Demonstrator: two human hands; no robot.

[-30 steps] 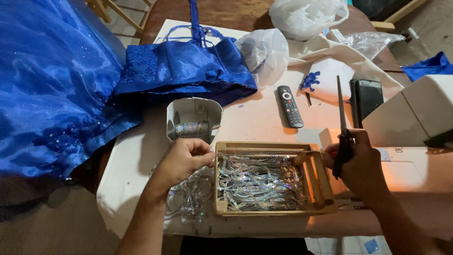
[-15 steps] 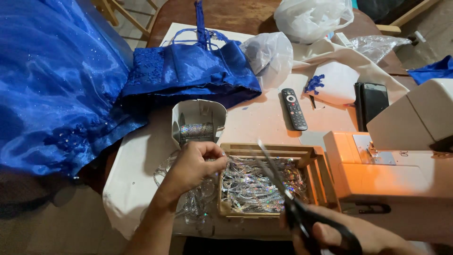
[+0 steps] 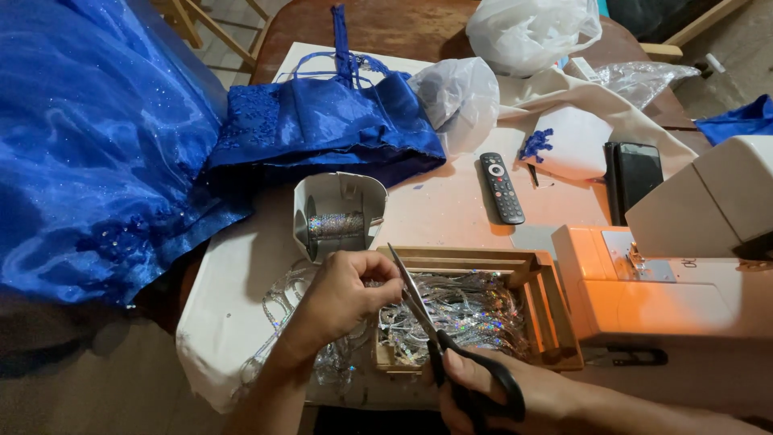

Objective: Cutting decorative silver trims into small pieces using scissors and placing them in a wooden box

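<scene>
Scissors (image 3: 435,338) have swung up beside the left hand (image 3: 346,298) over the wooden tray (image 3: 555,314).
Left hand pinches sequin trim (image 3: 467,310); right hand (image 3: 483,387), partly cut off, grips the scissors.

Two bare forearms entering from the bottom edge, no sleeves in view on either. Left hand (image 3: 342,298) without ring, watch or bracelet (wrist plainly uncovered up to the frame edge). Right hand (image 3: 483,387) likewise unadorned so far as visible, fingers partly hidden. Short, unpainted nails on the left fingers. No gloves, no bandages, no markings on either arm.
</scene>
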